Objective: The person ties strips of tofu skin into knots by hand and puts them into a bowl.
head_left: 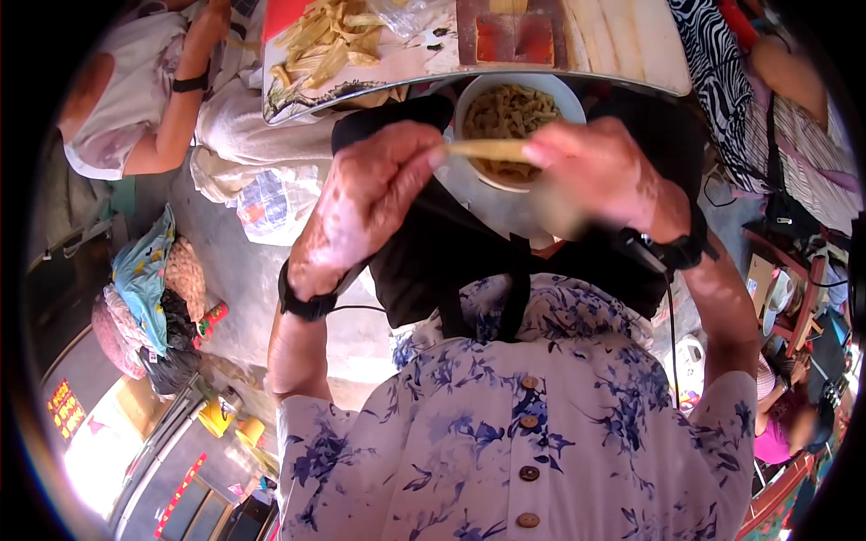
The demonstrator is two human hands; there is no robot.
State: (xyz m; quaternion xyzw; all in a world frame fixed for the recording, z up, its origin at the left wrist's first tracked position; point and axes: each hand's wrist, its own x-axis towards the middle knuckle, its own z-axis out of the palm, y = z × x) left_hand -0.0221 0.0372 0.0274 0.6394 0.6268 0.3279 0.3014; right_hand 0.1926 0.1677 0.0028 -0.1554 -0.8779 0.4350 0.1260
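My left hand (379,194) pinches one end of a thin yellowish strip (483,148), held level in the air above a white bowl (564,103) of shredded tan-green pieces (501,113). My right hand (604,171), partly blurred, closes on the strip's other end. Beyond the bowl, a low board-like table (613,50) carries a heap of dried pale strips (325,45), a clear plastic bag (401,16) and a brown square object with a red middle (514,36).
A person (135,108) sits close at left beside pale cloth bags (271,207); another (785,81) is at right. Piled bundles (149,316) lie on the floor at left. At lower right are wooden furniture (803,298) and a person in pink (776,433).
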